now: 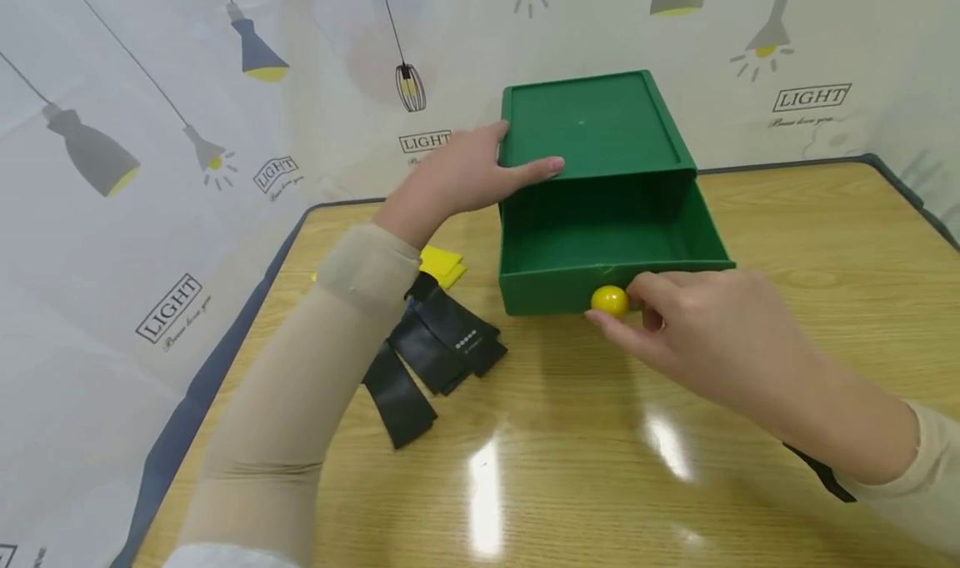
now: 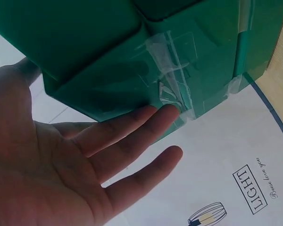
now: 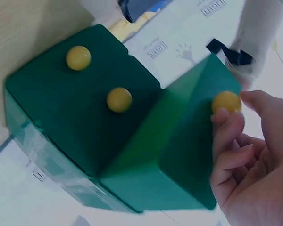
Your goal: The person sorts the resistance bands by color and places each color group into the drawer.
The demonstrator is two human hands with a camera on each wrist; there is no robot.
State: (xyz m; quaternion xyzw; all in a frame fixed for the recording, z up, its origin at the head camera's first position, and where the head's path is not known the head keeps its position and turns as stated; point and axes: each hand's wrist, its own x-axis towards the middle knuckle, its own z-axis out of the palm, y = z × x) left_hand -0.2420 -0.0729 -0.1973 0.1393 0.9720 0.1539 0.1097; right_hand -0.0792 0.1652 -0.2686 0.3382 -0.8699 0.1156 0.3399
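Note:
A green drawer box (image 1: 592,126) stands on the table with its top drawer (image 1: 547,293) pulled out, and the visible drawer inside is bare. My right hand (image 1: 712,326) pinches the round yellow knob (image 1: 609,301) on that drawer's front between thumb and fingers. In the right wrist view, two more yellow knobs, one (image 3: 119,100) nearer the open drawer and another (image 3: 78,58) farther off, sit on shut drawer fronts. My left hand (image 1: 476,168) rests at the box's upper left edge, thumb on top. Its extended fingers (image 2: 132,146) lie by the taped side in the left wrist view.
Black straps (image 1: 442,334) lie on the wooden table (image 1: 525,468) left of the box, beside my left forearm. A folded yellow piece (image 1: 442,265) lies behind them, partly hidden by the arm. A lamp-patterned curtain (image 1: 300,67) hangs behind the table.

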